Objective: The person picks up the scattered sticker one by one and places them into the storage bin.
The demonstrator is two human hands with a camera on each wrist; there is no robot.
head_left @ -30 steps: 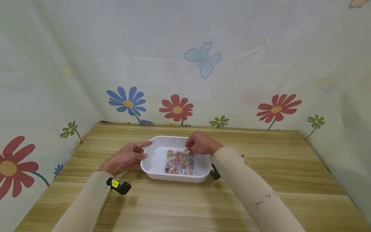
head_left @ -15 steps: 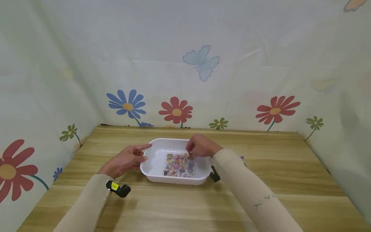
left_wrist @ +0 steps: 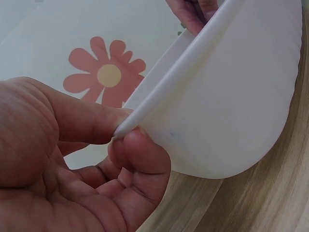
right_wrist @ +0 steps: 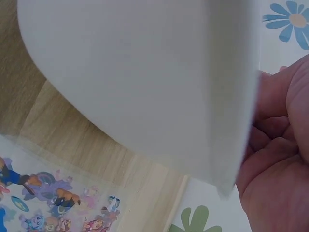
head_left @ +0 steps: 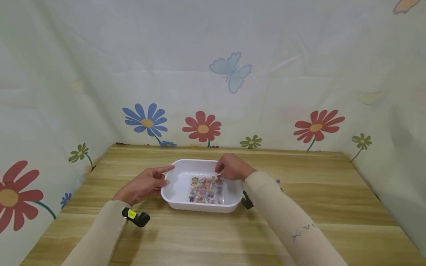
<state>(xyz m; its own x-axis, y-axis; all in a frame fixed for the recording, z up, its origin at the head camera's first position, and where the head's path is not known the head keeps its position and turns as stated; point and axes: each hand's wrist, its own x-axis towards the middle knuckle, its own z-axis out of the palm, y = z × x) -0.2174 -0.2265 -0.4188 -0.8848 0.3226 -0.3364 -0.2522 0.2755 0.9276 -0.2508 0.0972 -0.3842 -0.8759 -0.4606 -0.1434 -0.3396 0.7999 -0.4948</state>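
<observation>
the left hand (head_left: 143,183) pinches the left end of a white tray (head_left: 176,186): in the left wrist view its thumb lies over the rim and the bent forefinger presses from beneath, with only the thin wall between them. the right hand (head_left: 233,167) reaches over the right part of the tray, its fingers curled downward and drawn close together near the far wall. their tips sit just beside a small brown figure (head_left: 219,177) at the far right corner of a clear sheet (head_left: 207,192); whether they have hold of it cannot be told, as the tray wall hides the tips in the right wrist view.

the tray rests on the table (head_left: 199,238), its long axis running left to right and its open side up. the sheet lies on its floor, right of the middle, roughly square, with edges about in line with the tray's sides.

the tray looks like smooth, rigid plastic, an oblong with rounded corners. the sheet is see-through and shiny, crowded with tiny coloured figures. another clear sheet (right_wrist: 58,208) of cartoon figures lies on the table outside the tray, to the right. the tabletop has a pale, streaky wood grain; beyond it hangs a creased whitish cloth (head_left: 283,44) printed with flowers.
</observation>
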